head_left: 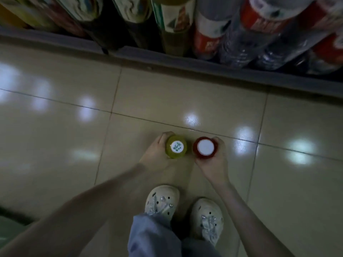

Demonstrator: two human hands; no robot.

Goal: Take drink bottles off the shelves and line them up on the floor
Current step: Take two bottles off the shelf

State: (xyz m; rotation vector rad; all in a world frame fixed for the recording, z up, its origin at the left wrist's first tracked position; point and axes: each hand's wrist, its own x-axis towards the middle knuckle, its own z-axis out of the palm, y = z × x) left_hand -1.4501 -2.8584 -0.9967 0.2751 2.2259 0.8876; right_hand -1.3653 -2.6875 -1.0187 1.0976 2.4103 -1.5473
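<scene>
While my left grip (156,154) curls round the green bottle (176,146) and my right grip (213,164) round the red bottle (205,147) beside it, a jerky release could topple both.

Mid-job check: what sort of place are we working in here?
Probably a shop's drinks aisle. A low shelf packed with rows of labelled bottles runs along a glossy tiled floor. The left hand grips a green bottle, the right hand a red bottle.
</scene>
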